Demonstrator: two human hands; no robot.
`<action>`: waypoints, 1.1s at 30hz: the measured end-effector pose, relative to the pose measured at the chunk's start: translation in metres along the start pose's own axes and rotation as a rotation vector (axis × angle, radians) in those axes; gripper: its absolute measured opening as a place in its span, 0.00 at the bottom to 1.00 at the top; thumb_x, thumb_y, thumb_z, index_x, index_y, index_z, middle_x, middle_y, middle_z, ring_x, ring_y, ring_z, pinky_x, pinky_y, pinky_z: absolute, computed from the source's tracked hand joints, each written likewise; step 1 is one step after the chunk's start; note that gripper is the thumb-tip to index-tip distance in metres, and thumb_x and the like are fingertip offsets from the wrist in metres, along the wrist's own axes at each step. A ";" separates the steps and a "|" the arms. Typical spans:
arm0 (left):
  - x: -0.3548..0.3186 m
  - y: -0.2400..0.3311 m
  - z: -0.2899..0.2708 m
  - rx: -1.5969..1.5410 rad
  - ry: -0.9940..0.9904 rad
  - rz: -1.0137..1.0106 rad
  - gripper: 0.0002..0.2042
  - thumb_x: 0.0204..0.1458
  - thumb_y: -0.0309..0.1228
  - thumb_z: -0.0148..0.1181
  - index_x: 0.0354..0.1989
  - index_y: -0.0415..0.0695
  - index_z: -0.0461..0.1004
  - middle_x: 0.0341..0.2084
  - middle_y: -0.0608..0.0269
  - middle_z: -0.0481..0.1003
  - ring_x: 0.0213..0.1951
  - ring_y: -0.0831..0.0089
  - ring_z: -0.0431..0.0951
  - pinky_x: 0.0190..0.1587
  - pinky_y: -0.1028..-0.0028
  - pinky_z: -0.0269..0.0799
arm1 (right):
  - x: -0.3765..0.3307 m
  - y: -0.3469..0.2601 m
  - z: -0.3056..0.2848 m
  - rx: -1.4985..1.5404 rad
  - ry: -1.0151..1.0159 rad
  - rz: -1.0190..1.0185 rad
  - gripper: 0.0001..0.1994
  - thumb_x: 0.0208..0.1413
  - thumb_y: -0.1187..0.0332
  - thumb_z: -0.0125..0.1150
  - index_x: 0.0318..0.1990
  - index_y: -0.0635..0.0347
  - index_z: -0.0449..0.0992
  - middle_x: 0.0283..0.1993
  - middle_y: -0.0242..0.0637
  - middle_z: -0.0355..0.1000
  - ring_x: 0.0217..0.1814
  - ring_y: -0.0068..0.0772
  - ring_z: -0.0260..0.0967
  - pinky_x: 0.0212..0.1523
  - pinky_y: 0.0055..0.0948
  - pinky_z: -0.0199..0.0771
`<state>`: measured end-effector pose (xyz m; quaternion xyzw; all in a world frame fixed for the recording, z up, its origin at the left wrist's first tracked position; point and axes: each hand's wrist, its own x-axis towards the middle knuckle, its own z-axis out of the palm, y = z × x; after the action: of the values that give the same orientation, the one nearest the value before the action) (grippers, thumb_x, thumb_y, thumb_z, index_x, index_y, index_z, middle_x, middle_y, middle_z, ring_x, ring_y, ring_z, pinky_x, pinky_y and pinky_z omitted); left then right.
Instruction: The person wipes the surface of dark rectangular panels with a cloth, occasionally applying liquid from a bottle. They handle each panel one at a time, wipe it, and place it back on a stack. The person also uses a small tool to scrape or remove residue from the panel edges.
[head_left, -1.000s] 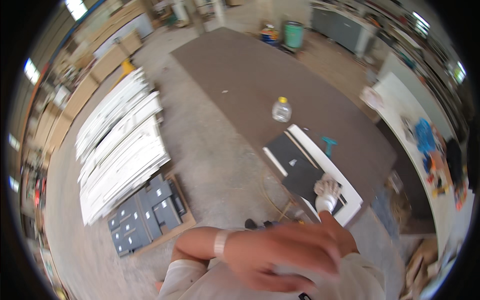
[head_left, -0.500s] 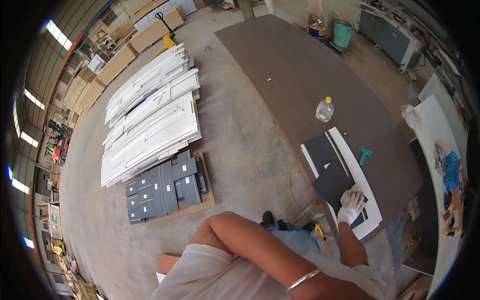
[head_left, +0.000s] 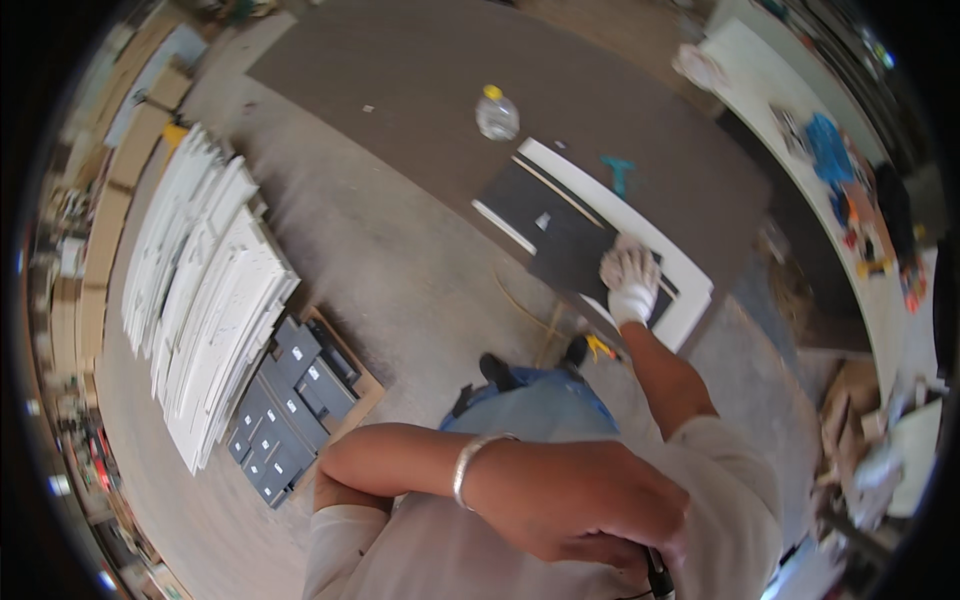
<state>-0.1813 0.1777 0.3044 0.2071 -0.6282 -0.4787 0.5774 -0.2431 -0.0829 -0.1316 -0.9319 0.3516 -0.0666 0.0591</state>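
Right grip (head_left: pixel 630 282) spread over a rag (head_left: pixel 624 248), black panel (head_left: pixel 570 258) beneath: best pressed evenly! Left grip (head_left: pixel 585 500) curled, can't tell around what.

Your right hand (head_left: pixel 630 278), in a white glove (head_left: pixel 632 303), rests with a rag (head_left: pixel 626 247) on a dark panel (head_left: pixel 568 258). Your bare left hand (head_left: pixel 590 500), 1 bracelet (head_left: pixel 462 475) at the wrist, crosses your chest, fingers bent beside a black item (head_left: pixel 660 578); grip unclear. The panel overlaps a white board (head_left: pixel 692 285) on the brown table (head_left: pixel 420 80). Near that board: 1 teal scraper (head_left: pixel 618 172) and 1 yellow-capped bottle (head_left: pixel 497 118). Left of you on the floor (head_left: pixel 400 240): stacked white panels (head_left: pixel 215 320), with grey boards (head_left: pixel 300 385) just beside them.
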 end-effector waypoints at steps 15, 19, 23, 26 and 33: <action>0.008 -0.043 0.000 -0.345 0.208 0.084 0.11 0.60 0.20 0.70 0.49 0.34 0.77 0.36 0.43 0.81 0.31 0.55 0.82 0.33 0.65 0.77 | 0.000 0.002 0.008 0.011 -0.027 0.030 0.31 0.58 0.62 0.64 0.71 0.50 0.72 0.81 0.34 0.60 0.88 0.45 0.43 0.85 0.55 0.38; 0.016 -0.044 -0.001 -0.319 0.228 0.165 0.07 0.59 0.19 0.70 0.44 0.32 0.81 0.35 0.44 0.82 0.30 0.57 0.81 0.32 0.67 0.76 | 0.000 0.004 0.011 0.037 0.023 0.007 0.31 0.56 0.63 0.64 0.70 0.51 0.74 0.81 0.34 0.61 0.87 0.46 0.44 0.85 0.56 0.39; 0.018 -0.042 -0.003 -0.298 0.229 0.156 0.06 0.59 0.19 0.70 0.43 0.32 0.82 0.34 0.44 0.82 0.29 0.59 0.81 0.31 0.68 0.75 | 0.000 0.004 0.011 0.024 0.031 0.004 0.30 0.56 0.63 0.64 0.69 0.51 0.74 0.80 0.34 0.61 0.87 0.46 0.45 0.85 0.55 0.39; 0.017 -0.040 -0.007 -0.294 0.227 0.156 0.06 0.60 0.20 0.69 0.43 0.32 0.82 0.34 0.45 0.82 0.29 0.59 0.81 0.31 0.68 0.75 | 0.000 0.004 0.009 0.028 0.012 0.014 0.30 0.56 0.63 0.65 0.69 0.51 0.75 0.80 0.34 0.62 0.87 0.45 0.45 0.85 0.54 0.39; 0.007 -0.033 -0.015 -0.272 0.202 0.117 0.05 0.62 0.20 0.67 0.44 0.33 0.82 0.35 0.47 0.82 0.31 0.58 0.82 0.33 0.66 0.76 | -0.001 0.001 0.003 0.050 0.003 0.020 0.31 0.58 0.65 0.61 0.72 0.51 0.72 0.81 0.35 0.60 0.88 0.45 0.44 0.86 0.52 0.37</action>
<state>-0.1784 0.1516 0.2778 0.1372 -0.5074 -0.5019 0.6869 -0.2442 -0.0822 -0.1343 -0.9265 0.3591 -0.0764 0.0826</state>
